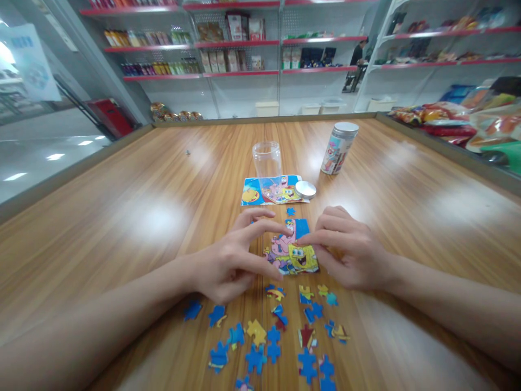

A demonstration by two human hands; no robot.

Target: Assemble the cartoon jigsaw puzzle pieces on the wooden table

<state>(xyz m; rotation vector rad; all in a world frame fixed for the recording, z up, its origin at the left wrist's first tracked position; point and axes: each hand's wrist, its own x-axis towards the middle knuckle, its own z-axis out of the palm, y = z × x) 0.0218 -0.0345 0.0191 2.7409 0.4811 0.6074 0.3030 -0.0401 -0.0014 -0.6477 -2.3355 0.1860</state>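
Note:
A partly joined jigsaw puzzle (301,258) with a yellow square cartoon figure and a pink one lies on the wooden table. My left hand (236,255) reaches over its left side, fingers spread, with the index fingertip touching the top part. From the right, my right hand (345,247) rests its index fingertip on the puzzle's upper right area, the other fingers curled. Nothing shows held in either hand. Loose puzzle pieces (256,358), mostly blue with some yellow and red, lie spread nearer to me. One small blue piece (290,212) sits just beyond the puzzle.
Behind the puzzle, a clear jar (267,160) stands on a printed picture sheet (250,193), with a silver lid (305,189) at its right edge. A labelled canister (339,149) stands farther right. Raised edging (260,120) borders the wooden table (142,222); snack packets (448,122) lie beyond it.

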